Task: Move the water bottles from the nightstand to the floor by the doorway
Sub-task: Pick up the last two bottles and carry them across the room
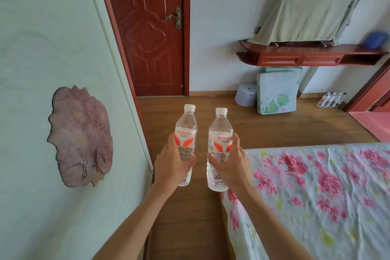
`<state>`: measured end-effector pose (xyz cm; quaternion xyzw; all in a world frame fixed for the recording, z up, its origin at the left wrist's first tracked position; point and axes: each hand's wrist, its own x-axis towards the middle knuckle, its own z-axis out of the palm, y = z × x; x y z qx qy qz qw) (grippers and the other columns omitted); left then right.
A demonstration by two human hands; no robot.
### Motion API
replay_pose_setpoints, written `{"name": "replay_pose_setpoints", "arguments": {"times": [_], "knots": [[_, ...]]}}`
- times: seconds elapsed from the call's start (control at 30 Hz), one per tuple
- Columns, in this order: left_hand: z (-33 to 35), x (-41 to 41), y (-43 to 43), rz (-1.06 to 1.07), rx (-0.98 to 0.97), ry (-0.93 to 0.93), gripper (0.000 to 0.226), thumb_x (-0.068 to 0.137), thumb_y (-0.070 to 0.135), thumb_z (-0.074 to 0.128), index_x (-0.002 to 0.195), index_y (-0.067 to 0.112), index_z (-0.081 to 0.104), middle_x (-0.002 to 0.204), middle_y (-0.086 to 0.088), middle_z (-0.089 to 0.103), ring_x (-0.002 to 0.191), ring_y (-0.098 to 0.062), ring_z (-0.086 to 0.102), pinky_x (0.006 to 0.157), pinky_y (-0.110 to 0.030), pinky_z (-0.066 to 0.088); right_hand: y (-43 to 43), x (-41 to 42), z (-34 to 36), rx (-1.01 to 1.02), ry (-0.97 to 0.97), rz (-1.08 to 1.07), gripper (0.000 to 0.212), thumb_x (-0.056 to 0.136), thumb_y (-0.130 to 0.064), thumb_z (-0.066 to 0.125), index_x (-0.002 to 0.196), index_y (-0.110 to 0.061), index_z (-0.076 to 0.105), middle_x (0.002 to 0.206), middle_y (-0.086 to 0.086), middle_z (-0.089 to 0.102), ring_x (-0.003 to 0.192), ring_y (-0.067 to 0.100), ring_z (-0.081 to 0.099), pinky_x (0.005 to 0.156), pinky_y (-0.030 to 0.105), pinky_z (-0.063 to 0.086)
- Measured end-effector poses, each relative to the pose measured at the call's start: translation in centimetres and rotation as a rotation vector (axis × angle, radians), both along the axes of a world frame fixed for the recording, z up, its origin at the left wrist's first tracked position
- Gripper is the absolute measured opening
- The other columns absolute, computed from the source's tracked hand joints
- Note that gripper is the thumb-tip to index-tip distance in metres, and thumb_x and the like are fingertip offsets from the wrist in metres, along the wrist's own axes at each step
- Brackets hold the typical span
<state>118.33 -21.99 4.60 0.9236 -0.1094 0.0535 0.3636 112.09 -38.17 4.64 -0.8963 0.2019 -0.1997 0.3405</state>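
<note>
Left hand [172,168] fingers wrapped around upright left water bottle [186,133], right hand [230,168] fingers gripping right water bottle [219,133], wooden floor [253,129] below

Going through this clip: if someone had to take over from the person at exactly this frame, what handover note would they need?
Left hand: fingers wrapped round the left bottle, which is upright and capped.
Right hand: grips the right bottle, also upright and capped.
Both bottles are in the air over the wooden floor, beside the bed. The nightstand is out of view.
Done: a group of bottles already stands on the floor by the doorway at far right.
Left: carry these two over and set them beside that group. Whether more remain on the nightstand cannot be told.
</note>
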Motion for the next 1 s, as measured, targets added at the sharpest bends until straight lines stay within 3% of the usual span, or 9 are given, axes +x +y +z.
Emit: {"name": "replay_pose_setpoints", "arguments": {"times": [0.33, 0.5, 0.77, 1.0], "knots": [[0.2, 9.4, -2.8, -0.011, -0.024, -0.015, 0.079, 0.074, 0.056, 0.075, 0.136, 0.028, 0.037, 0.127, 0.01, 0.061, 0.105, -0.013, 0.065, 0.083, -0.026, 0.051, -3.1, 8.7, 0.2, 0.005, 0.018, -0.003, 0.09, 0.077, -0.053, 0.072, 0.145, -0.026, 0.02, 0.126, -0.003, 0.06, 0.103, 0.015, 0.065, 0.08, 0.031, 0.057], [-0.1, 14.0, -4.9, 0.002, -0.02, -0.019, 0.079, 0.073, 0.056, 0.075, 0.137, 0.027, 0.038, 0.127, 0.01, 0.061, 0.107, -0.013, 0.065, 0.087, -0.03, 0.053, -5.0, 13.8, 0.1, 0.022, 0.046, 0.023, 0.09, 0.078, -0.051, 0.073, 0.145, -0.026, 0.02, 0.125, -0.005, 0.06, 0.1, 0.013, 0.065, 0.078, 0.025, 0.052], [0.1, 23.4, -9.2, 0.071, -0.016, 0.006, 0.081, 0.073, 0.061, 0.073, 0.137, 0.026, 0.038, 0.125, 0.011, 0.062, 0.107, -0.012, 0.065, 0.087, -0.03, 0.053, -9.4, 24.6, 0.4, 0.069, 0.027, 0.043, 0.089, 0.077, -0.053, 0.072, 0.145, -0.028, 0.021, 0.126, -0.007, 0.059, 0.102, 0.011, 0.064, 0.084, 0.029, 0.053], [0.7, 31.6, -12.4, 0.117, -0.002, 0.02, 0.072, 0.076, 0.054, 0.074, 0.132, 0.023, 0.042, 0.116, 0.01, 0.065, 0.094, -0.008, 0.067, 0.066, -0.007, 0.037, -13.0, 33.5, 0.8, 0.084, 0.053, 0.087, 0.085, 0.078, -0.055, 0.071, 0.143, -0.028, 0.023, 0.125, -0.007, 0.06, 0.101, 0.01, 0.064, 0.078, 0.025, 0.053]]}}
